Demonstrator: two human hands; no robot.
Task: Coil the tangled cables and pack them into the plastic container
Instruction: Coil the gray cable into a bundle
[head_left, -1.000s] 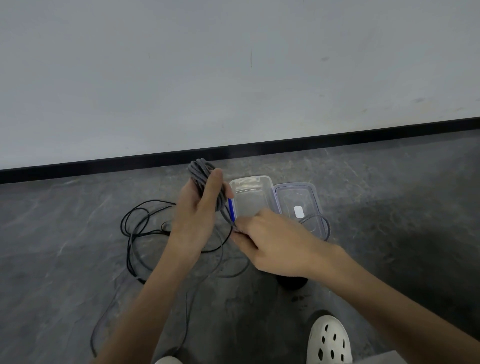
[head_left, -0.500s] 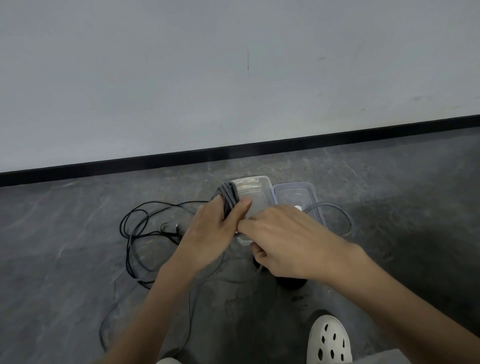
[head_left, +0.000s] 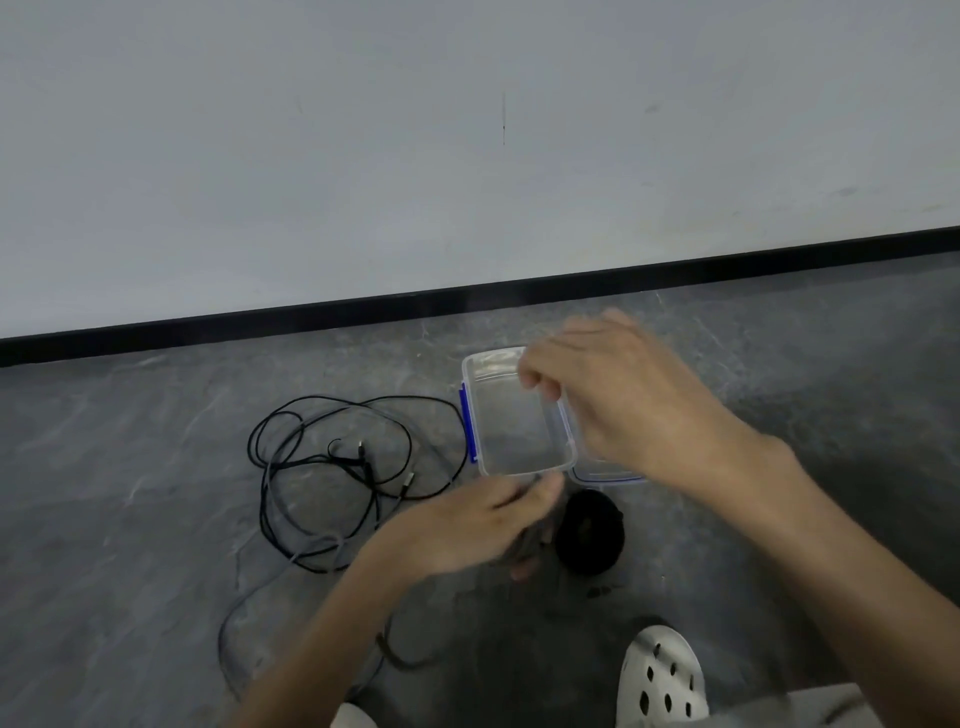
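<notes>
The left hand (head_left: 467, 525) sits low over the floor (head_left: 130, 493), just in front of the near edge of the plastic container (head_left: 511, 431). Its thumb and fingers curl round a grey cable bundle (head_left: 527, 548), which is mostly hidden under the palm and blurred. A grey strand (head_left: 389, 649) trails down beside the left forearm towards the bottom of the view.

The right hand (head_left: 628, 400) hangs above the container's far right corner with its fingers bent downwards. It is smeared by motion, and I cannot tell whether it pinches anything.

The container is clear and lies open on the floor. A blue clip (head_left: 466, 426) runs along its left side, and no cable shows inside it. Its lid (head_left: 602, 475) lies against the right side, largely covered by the right hand and wrist.

A coiled black cable (head_left: 589, 535) rests on the floor just in front of the container and touches the left hand's fingertips or lies just beside them. To the left of the container, the tangled black cables (head_left: 332, 462) spread in loose overlapping loops with their plugs near the middle.

A white perforated shoe (head_left: 662, 675) shows at the bottom right. A black skirting strip (head_left: 311, 317) separates the grey floor from the pale wall behind.
</notes>
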